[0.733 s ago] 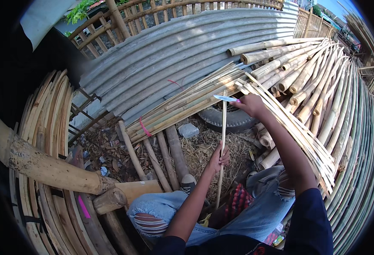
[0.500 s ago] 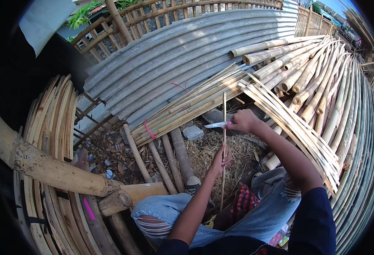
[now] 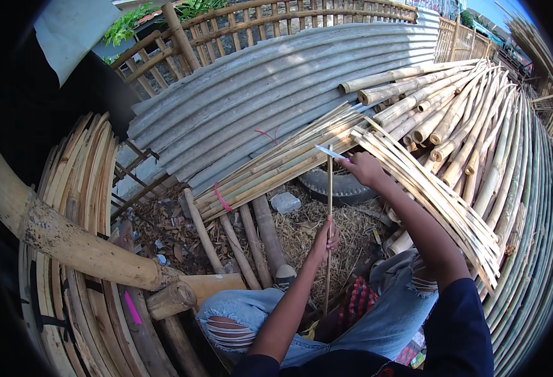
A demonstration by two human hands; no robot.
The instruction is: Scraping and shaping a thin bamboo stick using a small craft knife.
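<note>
My left hand (image 3: 324, 242) is closed around a thin bamboo strip (image 3: 330, 195), which stands nearly upright between my knees. Farther up, my right hand (image 3: 364, 168) grips a knife (image 3: 333, 154) whose pale blade points left, at the strip's top end. Whether the blade touches the strip or passes just beside it I cannot tell. The knife's handle is mostly hidden in my fingers. Below, the strip's lower end goes down near a red and black patterned cloth (image 3: 358, 298).
Split bamboo slats (image 3: 433, 201) lie to the right, beside whole bamboo poles (image 3: 459, 119). Another slat bundle (image 3: 276, 166) with a pink tie leans toward corrugated sheeting (image 3: 276, 81). A tyre (image 3: 339, 188) lies behind the strip. A thick bamboo pole (image 3: 88, 242) crosses at left.
My right hand and the knife have moved up along the strip to its top, and the blade now tilts upward. My left hand still holds the strip, slightly lower.
</note>
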